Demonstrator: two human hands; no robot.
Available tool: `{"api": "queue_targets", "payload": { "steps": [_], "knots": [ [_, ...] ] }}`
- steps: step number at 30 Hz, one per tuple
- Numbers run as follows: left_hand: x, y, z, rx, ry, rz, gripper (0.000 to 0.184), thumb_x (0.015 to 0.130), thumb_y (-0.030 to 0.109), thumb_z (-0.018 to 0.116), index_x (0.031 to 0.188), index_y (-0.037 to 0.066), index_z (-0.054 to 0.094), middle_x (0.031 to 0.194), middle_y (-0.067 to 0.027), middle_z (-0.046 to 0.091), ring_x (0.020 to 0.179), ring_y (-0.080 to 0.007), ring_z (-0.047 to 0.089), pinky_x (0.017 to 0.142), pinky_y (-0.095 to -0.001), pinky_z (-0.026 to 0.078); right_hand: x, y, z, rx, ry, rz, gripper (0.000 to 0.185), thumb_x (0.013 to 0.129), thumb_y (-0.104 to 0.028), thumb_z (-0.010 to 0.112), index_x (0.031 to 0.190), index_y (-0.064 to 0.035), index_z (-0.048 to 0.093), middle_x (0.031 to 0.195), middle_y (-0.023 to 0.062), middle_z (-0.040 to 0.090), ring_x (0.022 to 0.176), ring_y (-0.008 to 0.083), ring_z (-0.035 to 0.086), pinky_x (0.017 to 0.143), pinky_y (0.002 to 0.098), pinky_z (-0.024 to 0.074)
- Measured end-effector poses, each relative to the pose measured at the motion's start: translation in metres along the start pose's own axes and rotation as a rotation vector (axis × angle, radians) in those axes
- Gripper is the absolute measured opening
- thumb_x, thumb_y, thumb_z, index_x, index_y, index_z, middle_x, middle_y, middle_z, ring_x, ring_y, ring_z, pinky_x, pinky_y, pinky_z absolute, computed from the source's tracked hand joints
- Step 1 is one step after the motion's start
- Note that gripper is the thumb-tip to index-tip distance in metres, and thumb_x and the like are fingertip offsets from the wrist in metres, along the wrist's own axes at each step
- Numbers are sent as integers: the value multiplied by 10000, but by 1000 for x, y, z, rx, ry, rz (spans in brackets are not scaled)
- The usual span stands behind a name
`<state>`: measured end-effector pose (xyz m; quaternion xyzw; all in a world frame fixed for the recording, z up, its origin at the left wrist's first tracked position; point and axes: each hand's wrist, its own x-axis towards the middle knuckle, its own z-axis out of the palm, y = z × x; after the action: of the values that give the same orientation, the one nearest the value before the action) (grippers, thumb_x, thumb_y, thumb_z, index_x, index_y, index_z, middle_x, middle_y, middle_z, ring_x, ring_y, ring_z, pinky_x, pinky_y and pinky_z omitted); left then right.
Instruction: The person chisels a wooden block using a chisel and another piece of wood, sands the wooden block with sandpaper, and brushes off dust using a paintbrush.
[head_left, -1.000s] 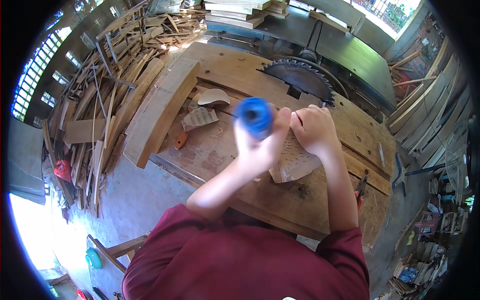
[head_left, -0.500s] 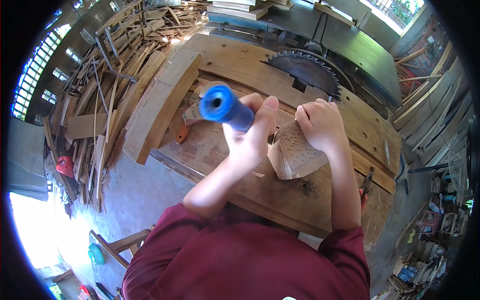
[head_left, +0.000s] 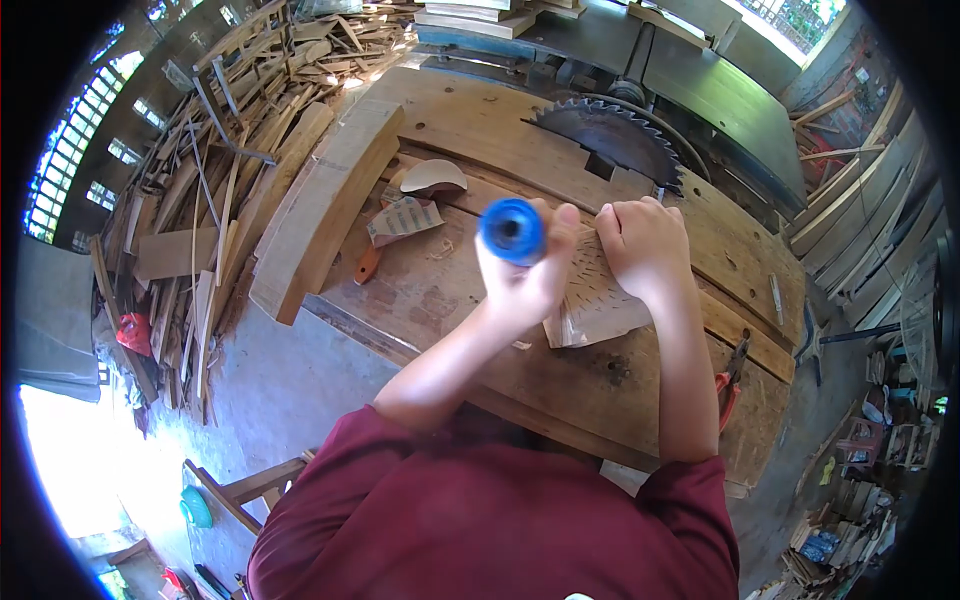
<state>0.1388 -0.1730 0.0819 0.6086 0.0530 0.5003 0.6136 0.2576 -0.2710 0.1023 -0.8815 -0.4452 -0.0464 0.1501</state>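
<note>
My left hand (head_left: 530,275) is closed round a tool with a blue round handle (head_left: 511,231). The handle's hollow end points up at me, and the rest of the tool is hidden below the fist. Under and beside it on the workbench (head_left: 440,320) lies a pale wooden block (head_left: 598,310) with rows of short dark marks on its upper face. My right hand (head_left: 648,250) is closed over the block's right far side, with its fingertips out of sight.
A circular saw blade (head_left: 610,140) rises beyond the bench. On the left lie a thick plank (head_left: 330,210), a sandpaper piece (head_left: 405,220), a half-round wood piece (head_left: 433,177) and an orange handle (head_left: 367,265). Red-handled pliers (head_left: 731,385) lie right; scrap wood (head_left: 190,220) is piled left.
My left hand and the blue-handled tool have moved right, over the block's left part. The half-round piece and sandpaper now show fully. My right hand has hardly moved.
</note>
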Motion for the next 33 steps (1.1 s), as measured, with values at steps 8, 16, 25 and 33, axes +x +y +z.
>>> {"api": "queue_targets", "payload": {
  "steps": [8,16,25,33],
  "knots": [
    [-4,-13,1,-3,104,18,399,954,6,576,663,135,336,528,63,319,451,-41,251,434,-280,182,-2,0,1,-18,13,-5,445,988,-275,441,717,-48,712,782,140,702,912,319,652,849,456,440],
    [6,-10,-4,-138,143,63,402,940,-13,591,644,129,359,509,54,335,425,-47,249,423,-286,181,-2,1,1,-30,-20,15,435,991,-278,442,735,-49,711,815,134,708,918,321,650,845,466,437],
    [-1,-2,-2,-99,144,48,431,968,8,581,646,144,330,524,69,315,435,-34,225,417,-297,171,-2,0,0,-28,-21,17,442,989,-280,424,734,-49,701,813,137,706,910,326,647,831,467,432],
    [-3,13,-3,-238,155,-60,398,965,13,615,646,122,405,545,62,401,479,-33,308,457,-260,240,-3,3,1,-4,8,12,426,979,-269,438,724,-49,700,789,143,701,890,333,648,816,466,431]
  ]
}}
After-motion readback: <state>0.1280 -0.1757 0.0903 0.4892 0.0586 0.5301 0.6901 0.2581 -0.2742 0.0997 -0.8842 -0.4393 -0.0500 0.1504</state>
